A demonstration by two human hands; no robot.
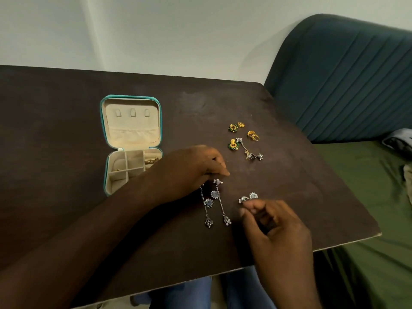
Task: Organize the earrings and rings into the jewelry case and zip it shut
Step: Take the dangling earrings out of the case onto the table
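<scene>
Left hand [189,168] pinches the tops of two long earrings [215,201] right of the open case [131,121], their chains pointing toward the person. Farther right, the right hand [276,228] has loosely curled fingers [247,205] just beside a short earring [248,196].

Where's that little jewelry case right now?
Head view: the open jewelry case sits on the left side of the dark table, just left of the left hand.

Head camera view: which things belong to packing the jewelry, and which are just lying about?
For the job: jewelry case, long silver earrings, small silver earring, green-and-gold earrings, gold rings, silver dangle earring.

Lying about: teal couch, green sheet.
</scene>
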